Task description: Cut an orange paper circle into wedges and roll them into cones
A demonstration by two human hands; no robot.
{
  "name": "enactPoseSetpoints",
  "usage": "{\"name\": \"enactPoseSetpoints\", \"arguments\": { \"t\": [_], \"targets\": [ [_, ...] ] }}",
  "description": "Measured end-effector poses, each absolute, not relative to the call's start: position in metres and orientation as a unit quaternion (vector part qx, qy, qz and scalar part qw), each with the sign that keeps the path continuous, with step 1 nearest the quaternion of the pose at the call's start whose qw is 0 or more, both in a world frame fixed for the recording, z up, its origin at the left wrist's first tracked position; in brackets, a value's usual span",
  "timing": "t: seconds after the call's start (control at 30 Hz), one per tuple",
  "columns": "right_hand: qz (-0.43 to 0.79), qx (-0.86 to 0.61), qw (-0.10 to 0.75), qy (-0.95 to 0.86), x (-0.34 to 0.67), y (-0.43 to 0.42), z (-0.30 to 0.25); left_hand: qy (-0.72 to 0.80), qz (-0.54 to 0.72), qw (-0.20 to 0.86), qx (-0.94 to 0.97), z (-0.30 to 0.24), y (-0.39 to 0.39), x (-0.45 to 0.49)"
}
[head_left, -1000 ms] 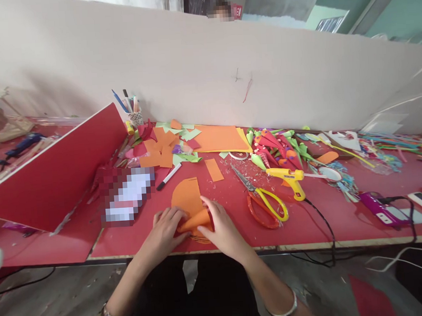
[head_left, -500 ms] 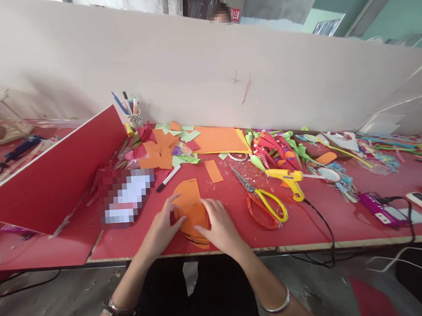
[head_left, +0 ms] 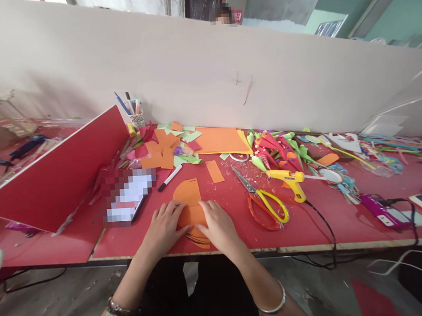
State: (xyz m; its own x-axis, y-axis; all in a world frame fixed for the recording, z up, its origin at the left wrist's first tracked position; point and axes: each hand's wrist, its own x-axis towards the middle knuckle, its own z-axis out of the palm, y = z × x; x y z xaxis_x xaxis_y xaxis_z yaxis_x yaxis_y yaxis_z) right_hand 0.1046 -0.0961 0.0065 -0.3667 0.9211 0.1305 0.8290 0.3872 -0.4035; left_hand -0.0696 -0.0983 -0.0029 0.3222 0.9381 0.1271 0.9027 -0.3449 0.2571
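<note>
Cut orange paper pieces [head_left: 187, 193] with rounded edges lie in a loose stack near the front of the red table, and dark lines mark their lower curves. My left hand [head_left: 162, 228] grips the stack's left side with fingers bent and the thumb on the paper. From the right side my right hand [head_left: 219, 225] holds it too, thumb low on the paper and fingers along the edge. Both hands partly cover the pieces. To the right lie scissors [head_left: 262, 202] with red and yellow handles. A small orange paper rectangle [head_left: 215, 171] and a marker [head_left: 170, 177] rest beyond the stack.
A yellow glue gun [head_left: 291, 181] with a black cord lies right of the scissors. Behind are orange sheets [head_left: 219, 141], paper scraps and a pile of paper cones [head_left: 275, 149]. On the left are a phone [head_left: 129, 196], a pen cup [head_left: 136, 118] and a slanted red board [head_left: 61, 172].
My left hand's fingers have come down and closed in on the paper's left side. My right hand has shifted slightly inward over the stack. The view has moved a little.
</note>
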Motion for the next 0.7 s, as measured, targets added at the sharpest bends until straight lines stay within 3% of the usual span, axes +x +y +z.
{"name": "enactPoseSetpoints", "arguments": {
  "t": [0.37,0.7],
  "targets": [
    [0.292,-0.520,0.274,-0.754,0.109,-0.098,0.005,0.576,0.187,0.129,0.785,-0.012,-0.096,-0.070],
    [0.356,-0.495,0.404,-0.682,0.121,-0.092,0.006,0.558,0.276,0.319,0.714,0.009,-0.090,-0.068]
  ]
}}
